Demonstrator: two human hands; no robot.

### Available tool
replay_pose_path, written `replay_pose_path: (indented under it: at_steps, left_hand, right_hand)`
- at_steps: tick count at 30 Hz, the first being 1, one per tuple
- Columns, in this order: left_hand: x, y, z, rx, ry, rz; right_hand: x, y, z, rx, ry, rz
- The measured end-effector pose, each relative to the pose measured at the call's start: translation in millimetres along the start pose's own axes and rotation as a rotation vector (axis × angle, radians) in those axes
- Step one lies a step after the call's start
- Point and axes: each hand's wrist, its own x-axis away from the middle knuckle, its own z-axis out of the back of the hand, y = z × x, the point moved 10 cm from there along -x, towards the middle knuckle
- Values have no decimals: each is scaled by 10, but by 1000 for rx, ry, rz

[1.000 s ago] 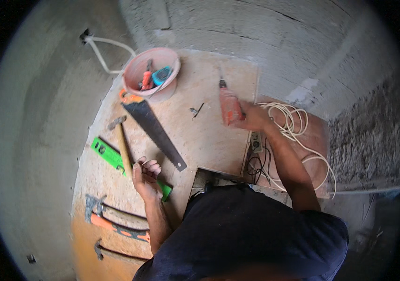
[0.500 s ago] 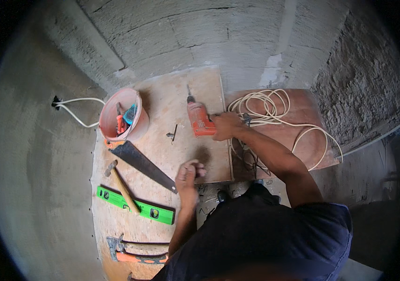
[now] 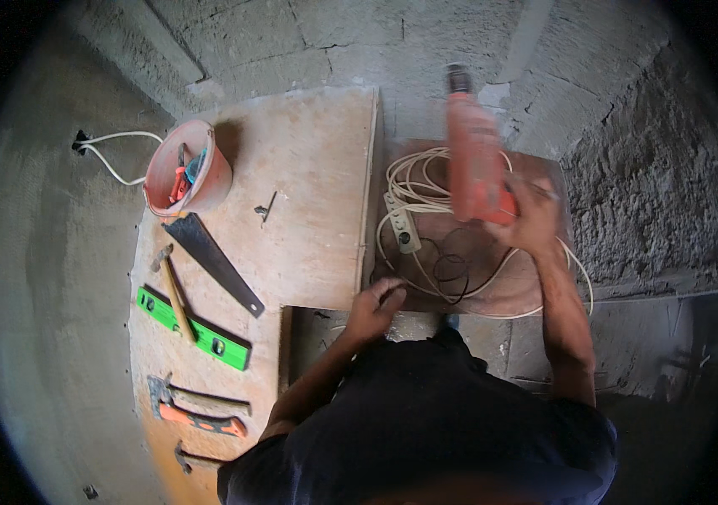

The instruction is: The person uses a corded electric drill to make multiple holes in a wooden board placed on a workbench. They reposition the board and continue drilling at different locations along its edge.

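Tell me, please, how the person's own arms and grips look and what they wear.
The left grip and right grip are bare human hands without gloves; the right looks blurred. Both forearms are uncovered below the short sleeves of a dark shirt, and no watch shows.

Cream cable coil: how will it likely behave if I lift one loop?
The cream cable coil would probably sag floppily, given its loose curves. Its overlapping loops, with no tie showing, may snag or spread. The white power strip at its edge might get dragged along.
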Motion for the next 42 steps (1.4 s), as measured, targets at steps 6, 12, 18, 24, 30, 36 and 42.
replay_pose_path:
  at_steps: [6,12,18,24,30,36,42]
  left_hand:
    - [-1107,-137,-317,-286,332,12]
    - [-2016,-1176,-222,-402,478,464]
    - [-2783,-2034,-355,-227,427,753]
    - [-3139,-2456,-663,-307,361,834]
    - [-3588,-2169,-2229,-575,244,827]
    - [-4067,-1486,-3526,-322,312,437]
    - [-4129,-1449,-2989,242,293,325]
  right_hand:
    - [875,933,1257,74,114,55]
    - [1567,1629,1710,78,63,-4]
    - [1841,1852,1792,53,-53,-1]
    - [2047,1975,1776,76,-170,0]
    - [1919,2035,1545,59,-189,13]
    - [1682,1743,1316,27,-214,128]
    - [1567,1497,1142,42,-214,98]
